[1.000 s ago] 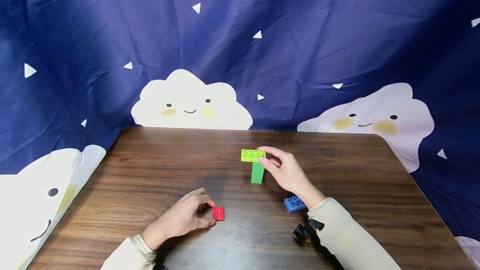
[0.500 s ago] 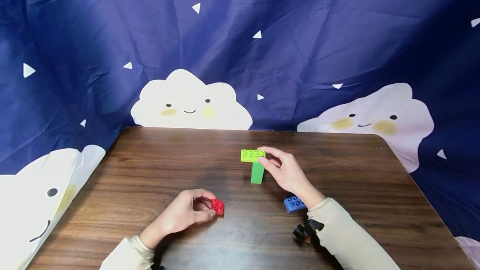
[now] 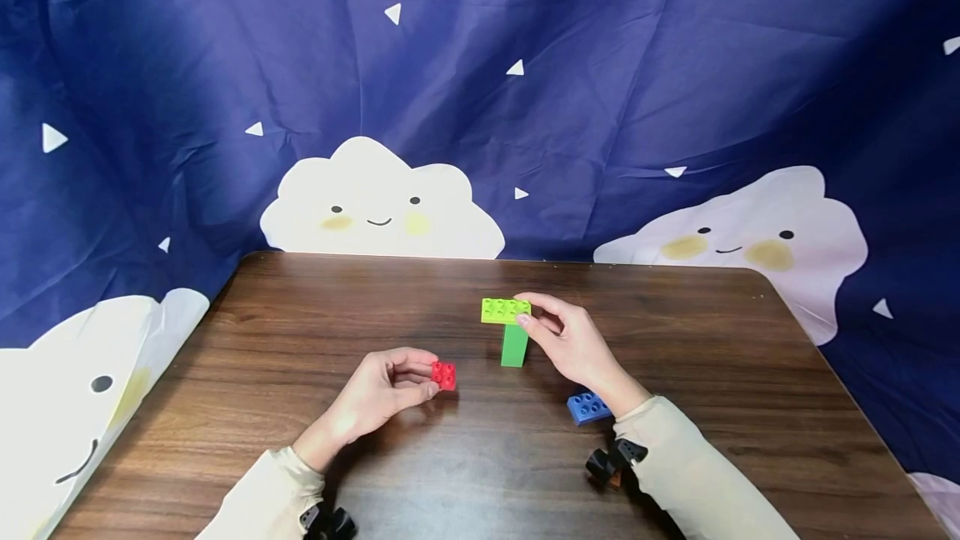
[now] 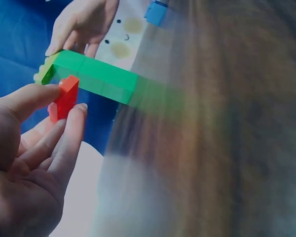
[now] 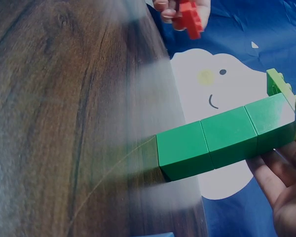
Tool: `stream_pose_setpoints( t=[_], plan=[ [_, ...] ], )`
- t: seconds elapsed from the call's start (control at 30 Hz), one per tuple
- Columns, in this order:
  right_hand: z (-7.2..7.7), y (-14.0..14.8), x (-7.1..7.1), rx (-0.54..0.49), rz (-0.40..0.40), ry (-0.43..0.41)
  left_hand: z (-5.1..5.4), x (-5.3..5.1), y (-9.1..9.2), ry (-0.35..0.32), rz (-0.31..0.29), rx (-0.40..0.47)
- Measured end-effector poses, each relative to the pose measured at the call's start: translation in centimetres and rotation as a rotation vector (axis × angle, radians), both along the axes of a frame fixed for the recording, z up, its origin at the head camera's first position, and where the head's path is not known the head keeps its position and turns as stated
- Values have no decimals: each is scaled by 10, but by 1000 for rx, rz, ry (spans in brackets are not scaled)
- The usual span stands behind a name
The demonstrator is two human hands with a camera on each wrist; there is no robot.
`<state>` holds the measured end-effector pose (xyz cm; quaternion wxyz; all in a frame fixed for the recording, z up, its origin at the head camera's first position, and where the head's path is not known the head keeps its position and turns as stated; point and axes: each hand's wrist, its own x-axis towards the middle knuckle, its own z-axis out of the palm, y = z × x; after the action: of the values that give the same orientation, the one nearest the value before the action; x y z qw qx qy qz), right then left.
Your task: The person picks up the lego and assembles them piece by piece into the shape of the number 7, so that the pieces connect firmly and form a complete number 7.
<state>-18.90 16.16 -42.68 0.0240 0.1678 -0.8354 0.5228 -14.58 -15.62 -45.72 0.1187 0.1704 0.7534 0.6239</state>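
My left hand [image 3: 375, 397] pinches a small red building brick [image 3: 444, 376] between thumb and fingers, above the table and left of a green column [image 3: 513, 346]. In the right wrist view the column [image 5: 222, 140] shows as three green blocks stacked upright on the tabletop. A lime-green brick [image 3: 495, 310] lies across its top, overhanging to the left. My right hand [image 3: 577, 346] holds the lime brick's right end with thumb and fingers. From the left wrist view, the red brick [image 4: 66, 98] appears near the column's upper end, a gap between them unclear.
A blue brick [image 3: 587, 408] lies on the table under my right wrist, partly hidden. An orange piece [image 3: 616, 479] is mostly covered by the right wrist camera [image 3: 615, 458]. Behind the brown wooden table [image 3: 352, 298] hangs a dark blue cloth [image 3: 450, 90] with clouds.
My left hand has picked the red brick up off the table, tilted it and carried it forward, closer to the column. The right hand and the lime brick have stayed in place.
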Motion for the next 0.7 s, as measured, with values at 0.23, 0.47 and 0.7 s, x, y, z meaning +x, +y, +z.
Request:
stream_pose_setpoints(
  t=[0.23,0.47,0.7],
  plan=[
    [0,0,0,-1,-3,1,4,-13,8,-42,32,99],
    [0,-1,0,-2,-3,5,8,-27,18,-45,78,156],
    [0,-1,1,5,-12,4,15,-39,29,-21,115,174]
  ],
)
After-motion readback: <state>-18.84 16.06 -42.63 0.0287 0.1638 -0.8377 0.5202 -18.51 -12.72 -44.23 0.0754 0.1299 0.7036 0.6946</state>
